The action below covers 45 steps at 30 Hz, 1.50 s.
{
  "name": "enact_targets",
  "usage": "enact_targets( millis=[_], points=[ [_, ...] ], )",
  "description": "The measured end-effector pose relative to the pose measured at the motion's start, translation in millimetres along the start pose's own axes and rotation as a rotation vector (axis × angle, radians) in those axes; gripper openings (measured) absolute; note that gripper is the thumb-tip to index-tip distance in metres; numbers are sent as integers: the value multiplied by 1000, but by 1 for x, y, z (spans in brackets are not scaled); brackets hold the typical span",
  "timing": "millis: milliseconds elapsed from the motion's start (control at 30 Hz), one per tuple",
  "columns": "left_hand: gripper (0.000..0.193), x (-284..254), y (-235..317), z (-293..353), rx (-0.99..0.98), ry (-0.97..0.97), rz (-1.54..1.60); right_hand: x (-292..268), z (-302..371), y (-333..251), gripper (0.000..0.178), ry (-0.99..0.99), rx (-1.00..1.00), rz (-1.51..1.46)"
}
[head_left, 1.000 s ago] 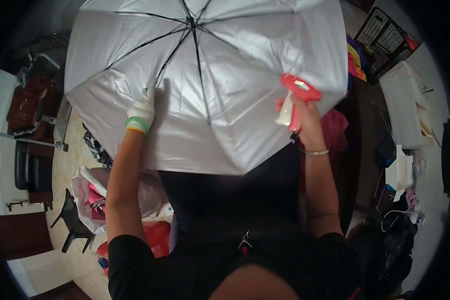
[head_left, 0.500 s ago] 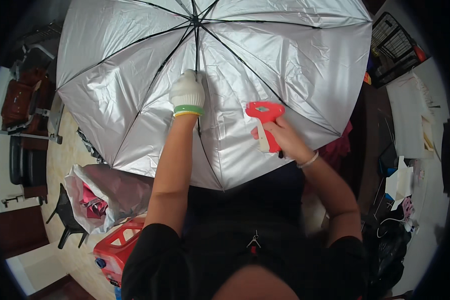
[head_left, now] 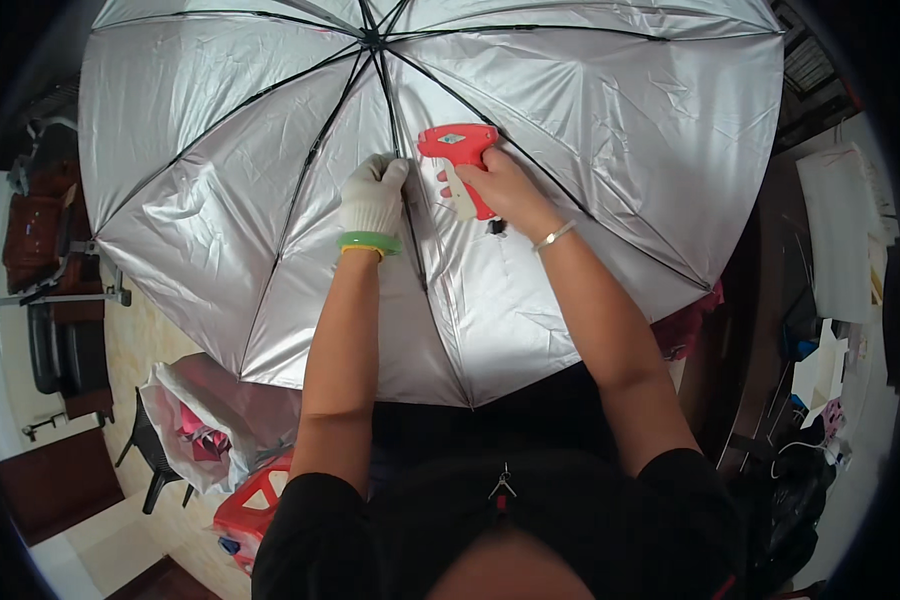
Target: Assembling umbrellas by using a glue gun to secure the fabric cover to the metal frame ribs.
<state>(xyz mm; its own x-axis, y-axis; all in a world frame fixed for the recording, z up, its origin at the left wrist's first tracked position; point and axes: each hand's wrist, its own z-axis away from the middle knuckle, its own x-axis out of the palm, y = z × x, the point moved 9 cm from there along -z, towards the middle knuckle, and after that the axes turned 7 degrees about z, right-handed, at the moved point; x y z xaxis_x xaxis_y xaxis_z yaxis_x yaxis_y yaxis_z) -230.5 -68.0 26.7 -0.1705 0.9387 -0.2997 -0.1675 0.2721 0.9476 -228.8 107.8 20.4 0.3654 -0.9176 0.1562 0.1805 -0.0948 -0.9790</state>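
Note:
An open umbrella point(head_left: 570, 130) with a silver lining spreads before me, its underside and black ribs facing up. My left hand point(head_left: 372, 205), in a white knitted glove with a green and a yellow band at the wrist, pinches a black rib point(head_left: 394, 125) partway along its length. In my right hand point(head_left: 515, 195), which is bare, is a red tagging gun point(head_left: 458, 145) with a white trigger. Its front end points left, just right of that rib and close to the gloved fingers. Whether a needle sticks out of it is too small to tell.
At lower left stand a whitish sack point(head_left: 260, 415) with pink cloth inside, a red plastic stool point(head_left: 250, 510) and a black chair point(head_left: 153, 450). On the right are a white open box point(head_left: 818, 375) and a black plastic bag point(head_left: 800, 510).
My right hand has brought the tagging gun up and left, close to my left hand. The umbrella appears larger in view. My left hand still grips the rib.

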Motion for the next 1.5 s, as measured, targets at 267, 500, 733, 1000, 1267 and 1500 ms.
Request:
enact_targets(
  millis=[267, 500, 733, 1000, 1267, 1500],
  points=[
    [22, 10, -5, -2, 25, 22, 181, -1, 3, 5, 35, 261, -135, 477],
    [20, 11, -2, 2, -22, -19, 313, 2, 6, -8, 33, 138, -20, 79],
    [20, 11, -5, -5, 9, -36, 340, 4, 2, -5, 28, 25, 69, 7],
    [17, 21, -4, 0, 6, -78, 388, 8, -5, 0, 27, -37, 94, 33],
    [32, 5, 20, 27, 223, 144, -310, -5, 31, -4, 39, -118, 91, -270],
    [45, 24, -11, 119, -107, -15, -1016, -22, 116, 14, 39, -80, 139, -258]
  ],
)
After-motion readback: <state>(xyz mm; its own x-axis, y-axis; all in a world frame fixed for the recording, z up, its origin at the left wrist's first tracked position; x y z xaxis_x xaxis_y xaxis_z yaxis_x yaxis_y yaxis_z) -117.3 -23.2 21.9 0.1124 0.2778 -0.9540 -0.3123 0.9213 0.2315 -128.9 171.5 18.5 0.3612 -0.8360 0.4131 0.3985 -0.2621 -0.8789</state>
